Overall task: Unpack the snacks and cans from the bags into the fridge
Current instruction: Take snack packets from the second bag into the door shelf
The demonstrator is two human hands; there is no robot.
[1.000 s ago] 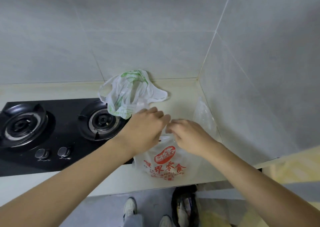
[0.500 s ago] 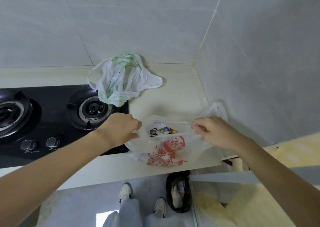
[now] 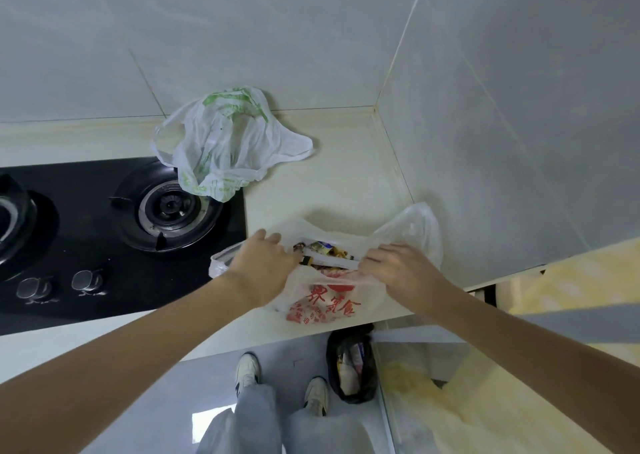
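Thin translucent plastic bag, red print (image 3: 322, 301), sits at counter (image 3: 346, 183) front edge, right of stove; mouth open, crinkly snack packets (image 3: 322, 250) visible inside. Left hand (image 3: 263, 263) and right hand (image 3: 398, 270) each pinch bag rim. Crumpled green-print bag (image 3: 225, 148) behind, limp, overlapping black glass stove (image 3: 104, 245). Black bag (image 3: 351, 367) on floor.

Bare bench (image 3: 332, 180) lies open between the crumpled green-printed bag (image 3: 225, 145) at the back edge and the red-printed bag (image 3: 325, 301) at the front edge. The tiled wall (image 3: 502, 142) closes the right edge; the stove (image 3: 104, 232) fills the left.
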